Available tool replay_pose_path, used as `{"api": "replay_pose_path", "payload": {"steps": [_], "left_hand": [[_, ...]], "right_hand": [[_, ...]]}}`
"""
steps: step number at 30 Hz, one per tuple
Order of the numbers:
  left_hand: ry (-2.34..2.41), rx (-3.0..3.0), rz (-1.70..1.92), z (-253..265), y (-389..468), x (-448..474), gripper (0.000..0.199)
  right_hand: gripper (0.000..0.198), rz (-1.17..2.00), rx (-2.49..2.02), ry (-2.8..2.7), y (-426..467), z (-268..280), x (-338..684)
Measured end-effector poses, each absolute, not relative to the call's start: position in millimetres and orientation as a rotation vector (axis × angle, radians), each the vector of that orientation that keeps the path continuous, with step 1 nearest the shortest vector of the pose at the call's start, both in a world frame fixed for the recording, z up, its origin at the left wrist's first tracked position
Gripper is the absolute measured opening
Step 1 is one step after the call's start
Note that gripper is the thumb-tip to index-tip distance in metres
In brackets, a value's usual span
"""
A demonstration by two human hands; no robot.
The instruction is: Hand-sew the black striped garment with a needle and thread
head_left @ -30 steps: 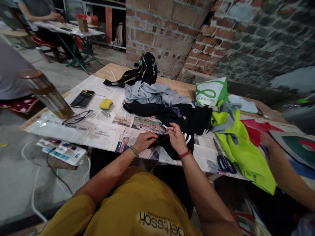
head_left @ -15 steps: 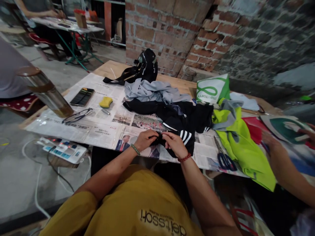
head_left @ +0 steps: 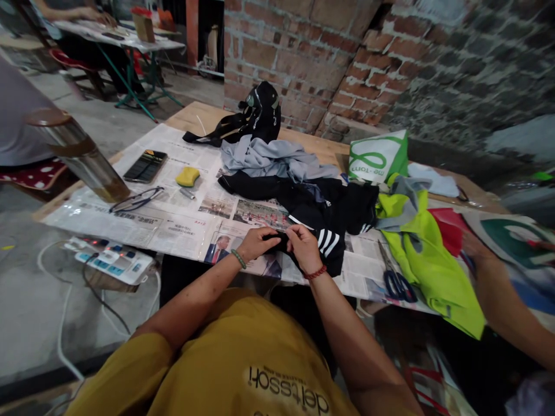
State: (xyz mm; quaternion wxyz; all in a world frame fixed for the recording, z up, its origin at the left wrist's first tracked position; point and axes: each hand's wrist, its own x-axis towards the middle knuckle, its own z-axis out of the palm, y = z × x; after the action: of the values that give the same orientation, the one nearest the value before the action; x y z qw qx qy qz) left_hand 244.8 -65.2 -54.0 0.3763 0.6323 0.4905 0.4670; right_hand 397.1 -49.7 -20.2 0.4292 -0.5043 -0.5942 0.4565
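Note:
A black garment with white stripes point(head_left: 323, 211) lies at the table's near edge, bunched and partly folded. My left hand point(head_left: 256, 244), with a green beaded bracelet at the wrist, pinches one edge of it. Just to the right, my right hand point(head_left: 303, 247), wearing a red bracelet, has its thumb and fingertips closed together at the same black cloth. Whether those right fingertips also hold something small, such as a needle, is too fine to see. Behind the black garment lies a crumpled grey cloth point(head_left: 277, 159).
Newspaper point(head_left: 177, 225) covers the table. On it are a steel flask point(head_left: 82, 156), a phone point(head_left: 145, 166), glasses point(head_left: 136, 199), a yellow sponge point(head_left: 188, 176), a black bag point(head_left: 264, 112), scissors point(head_left: 396, 280) and a neon-yellow garment point(head_left: 433, 266). A power strip point(head_left: 113, 260) sits at left; another person's arm point(head_left: 507, 294) reaches in at right.
My right hand has shifted slightly left and up, its wrist turned more upright. My left hand still grips the black cloth, its thumb now stretched along it. The camera view has shifted slightly.

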Motion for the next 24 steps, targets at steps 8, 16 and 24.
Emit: {"api": "replay_pose_path", "payload": {"steps": [8,16,24], "left_hand": [[1.233,1.460,1.162,-57,-63,243,0.016],[1.186,1.464,1.189,-55,-64,244,0.016],[1.206,1.413,1.141,-52,-65,244,0.013]], "right_hand": [[0.024,1.282,-1.178,-1.159,-42,-19,387],[0.020,1.411,-1.153,-1.295,-45,-14,388],[0.024,1.326,-1.061,-1.068,-16,-7,404]]}}
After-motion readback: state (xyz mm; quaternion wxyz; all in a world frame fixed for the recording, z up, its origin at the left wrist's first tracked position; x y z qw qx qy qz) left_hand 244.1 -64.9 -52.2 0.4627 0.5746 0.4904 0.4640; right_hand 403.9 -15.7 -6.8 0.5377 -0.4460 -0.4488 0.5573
